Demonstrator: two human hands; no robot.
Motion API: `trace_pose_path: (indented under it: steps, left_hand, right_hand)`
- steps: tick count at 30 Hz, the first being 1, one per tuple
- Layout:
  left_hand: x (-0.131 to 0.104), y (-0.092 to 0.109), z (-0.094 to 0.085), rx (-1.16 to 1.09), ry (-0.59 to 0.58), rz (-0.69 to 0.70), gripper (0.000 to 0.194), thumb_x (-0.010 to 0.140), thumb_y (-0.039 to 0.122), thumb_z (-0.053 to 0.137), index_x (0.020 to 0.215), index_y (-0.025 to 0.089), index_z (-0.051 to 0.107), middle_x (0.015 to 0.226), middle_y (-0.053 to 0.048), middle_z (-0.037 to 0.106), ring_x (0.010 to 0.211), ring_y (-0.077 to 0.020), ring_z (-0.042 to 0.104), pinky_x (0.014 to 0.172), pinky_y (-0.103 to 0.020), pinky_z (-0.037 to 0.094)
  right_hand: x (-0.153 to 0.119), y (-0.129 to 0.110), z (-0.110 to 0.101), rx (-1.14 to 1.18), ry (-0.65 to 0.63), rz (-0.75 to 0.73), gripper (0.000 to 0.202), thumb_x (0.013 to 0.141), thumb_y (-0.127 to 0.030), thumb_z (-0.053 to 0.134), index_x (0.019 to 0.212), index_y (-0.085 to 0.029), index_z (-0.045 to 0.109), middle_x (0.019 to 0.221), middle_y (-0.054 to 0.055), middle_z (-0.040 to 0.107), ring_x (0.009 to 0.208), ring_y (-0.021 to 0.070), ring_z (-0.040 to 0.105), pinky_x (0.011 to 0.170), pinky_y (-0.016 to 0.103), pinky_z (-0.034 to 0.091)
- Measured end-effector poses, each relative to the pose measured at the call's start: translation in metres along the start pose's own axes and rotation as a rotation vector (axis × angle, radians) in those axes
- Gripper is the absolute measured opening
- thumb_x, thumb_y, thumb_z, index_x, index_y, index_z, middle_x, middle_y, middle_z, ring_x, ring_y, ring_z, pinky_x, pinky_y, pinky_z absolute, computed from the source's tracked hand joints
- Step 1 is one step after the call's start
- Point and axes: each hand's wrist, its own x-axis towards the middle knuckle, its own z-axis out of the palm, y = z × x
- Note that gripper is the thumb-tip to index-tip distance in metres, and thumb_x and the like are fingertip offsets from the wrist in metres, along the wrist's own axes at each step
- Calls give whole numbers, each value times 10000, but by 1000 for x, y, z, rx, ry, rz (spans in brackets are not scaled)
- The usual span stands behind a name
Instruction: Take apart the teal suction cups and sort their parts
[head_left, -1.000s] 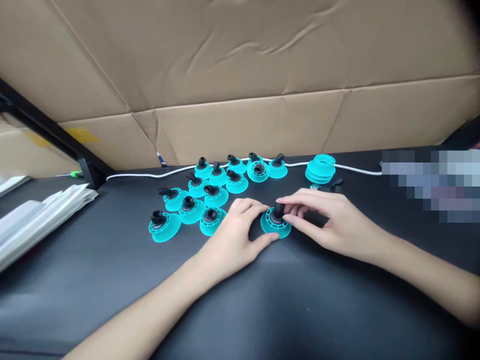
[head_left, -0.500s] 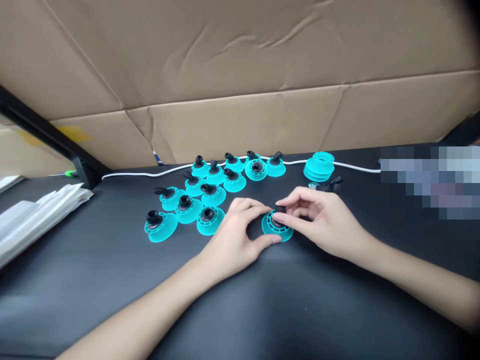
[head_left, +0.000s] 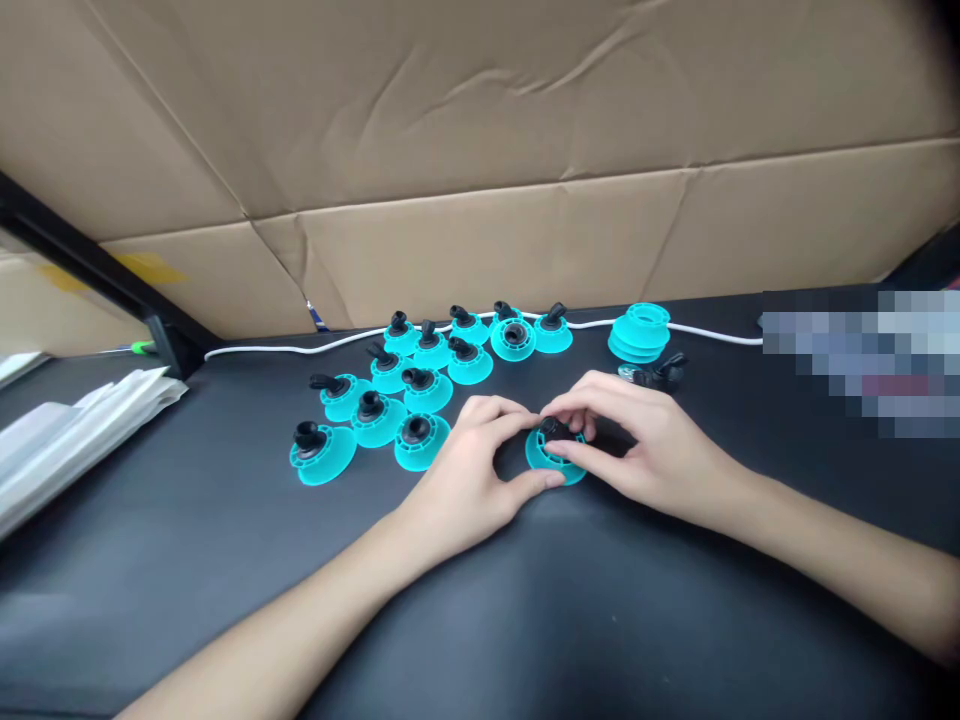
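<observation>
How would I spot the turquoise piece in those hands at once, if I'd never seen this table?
Find the black tabletop in front of the tall brown cardboard. Near its middle, between the left hand and the right hand, sits a flared turquoise piece with a black fitting. Unlike the other turquoise pieces, it alone is framed by both hands.

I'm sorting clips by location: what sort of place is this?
Most likely a workbench, perhaps in a small workshop: a black tabletop backed by cardboard, with many matching teal cups bearing black fittings and a teal stack beyond the hands.
</observation>
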Motion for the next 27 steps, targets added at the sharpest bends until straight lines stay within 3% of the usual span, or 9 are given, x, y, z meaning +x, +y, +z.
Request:
trace_pose_path:
  steps: [6, 12, 18, 23, 27]
  left_hand:
    - [1, 1, -2, 19, 4, -14, 372, 857, 367, 888, 1170, 219, 752, 1169, -71, 697, 1147, -280, 601, 1026, -453, 536]
    - [1, 0, -2, 17, 2, -19, 428, 860, 359, 886, 1241, 232, 738, 1181, -72, 695, 1159, -281, 596, 1023, -451, 536]
    - [2, 2, -4, 11, -14, -26, 410, 857, 368, 888, 1213, 229, 739, 1202, -76, 697, 1176, -287, 593, 1035, -460, 529]
    - [0, 3, -4, 16, -12, -28, 385, 866, 355, 880, 1202, 223, 744, 1204, -84, 698, 1190, -294, 597, 1044, -463, 530]
    - [1, 2, -4, 14, -5, -23, 441, 863, 351, 883, 1259, 230, 729, 1215, -86, 697, 1190, -295, 602, 1045, -468, 535]
  right_hand:
    - [1, 3, -7, -8, -118, -150, 293, 1055, -148, 579, 1315, -243, 674, 1232, 98, 726, 1124, 237, 665, 953, 416, 567]
    - [2, 3, -8, -15, -52, -35, 267, 996, -251, 727, 1263, -255, 731, 1086, 72, 767, 967, 237, 704, 864, 418, 591]
    - [1, 2, -15, 63, -165, -51, 277, 1018, -188, 657, 1274, -263, 732, 1260, 71, 747, 1147, 225, 702, 1002, 400, 581]
    - [1, -1, -14, 55, -44, 30, 183, 988, -324, 739, 1147, -246, 784, 1032, 59, 721, 893, 194, 714, 815, 359, 614]
    - [0, 1, -13, 230, -63, 143, 242, 1033, -281, 658, 1266, -255, 719, 1149, 58, 772, 1019, 211, 762, 955, 395, 643]
